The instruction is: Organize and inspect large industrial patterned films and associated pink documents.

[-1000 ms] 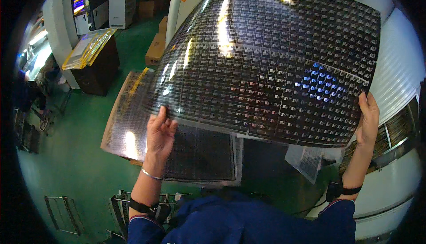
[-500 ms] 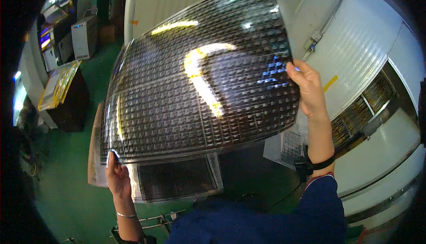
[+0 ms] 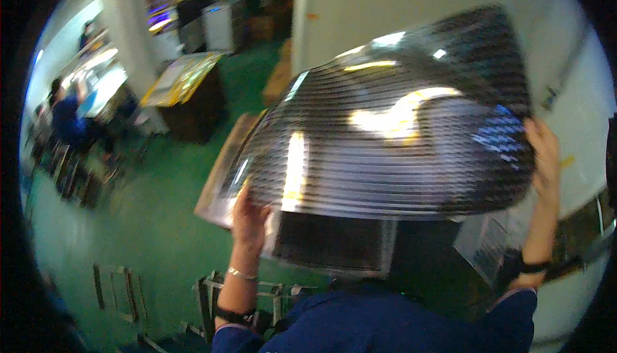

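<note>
A large, thin, glossy dark sheet (image 3: 385, 176) with a fine repeating grid spans the space between my hands. It bows and ripples, throwing back bright light streaks, and motion smears its pattern. My left hand (image 3: 249, 215) grips the near left corner, thumb up along the edge. Its right edge is pinched in my right hand (image 3: 544, 154), whose fingers behind the sheet are hidden. Beneath it lies a dark rectangular panel with a pale border (image 3: 328, 244), partly covered by the sheet.
A stand topped with yellow-edged sheets (image 3: 183, 77) is at the far left, beside a white column (image 3: 128, 22). A person in blue (image 3: 71, 118) sits farther left. Metal frames (image 3: 122, 292) stand at the lower left. A pale wall (image 3: 385, 6) rises behind the sheet.
The view has swung left, bringing the column and seated person in. The sheet now sits lower and farther right in view, and it sags and bends more. Both hands keep their hold.
</note>
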A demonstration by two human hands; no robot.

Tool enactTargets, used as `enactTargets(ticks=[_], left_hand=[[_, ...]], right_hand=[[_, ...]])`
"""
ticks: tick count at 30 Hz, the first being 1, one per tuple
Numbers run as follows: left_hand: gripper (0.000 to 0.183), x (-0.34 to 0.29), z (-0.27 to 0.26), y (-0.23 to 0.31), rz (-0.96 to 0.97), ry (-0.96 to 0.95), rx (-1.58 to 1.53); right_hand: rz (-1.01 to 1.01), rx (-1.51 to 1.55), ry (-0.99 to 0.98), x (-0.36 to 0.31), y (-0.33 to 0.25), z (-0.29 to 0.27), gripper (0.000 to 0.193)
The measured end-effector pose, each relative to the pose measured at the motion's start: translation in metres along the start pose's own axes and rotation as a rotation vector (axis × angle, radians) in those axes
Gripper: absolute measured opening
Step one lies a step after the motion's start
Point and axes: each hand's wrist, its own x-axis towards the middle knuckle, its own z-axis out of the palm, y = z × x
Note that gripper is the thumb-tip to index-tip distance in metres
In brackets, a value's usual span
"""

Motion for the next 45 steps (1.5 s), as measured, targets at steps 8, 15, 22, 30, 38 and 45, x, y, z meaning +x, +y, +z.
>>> enactTargets(ticks=[8,15,22,30,38,45], left_hand=[[0.029,0.009,0.006,0.026,0.184,-0.110,0.009],[0.033,0.019,0.003,0.017,0.220,-0.146,0.057],[0.035,0.019,-0.004,0.023,0.209,-0.150,0.073],[0.035,0.028,-0.007,0.024,0.350,0.195,0.396],[0.075,0.037,0.139,0.113,1.120,-0.494,1.174],[0.037,0.021,0.231,0.120,0.713,-1.142,1.249]], right_hand=[[-0.051,0.035,0.267,0.036,0.087,-0.062,0.046],[-0.016,0.080,0.196,0.039,0.099,-0.066,0.050],[-0.033,0.126,0.255,0.031,0.090,-0.048,0.048],[0.001,0.060,0.243,0.026,0.075,-0.050,0.038],[-0.352,0.185,0.018,0.026,0.011,-0.012,0.016],[-0.441,0.076,-0.083,0.017,-0.023,0.019,0.015]])
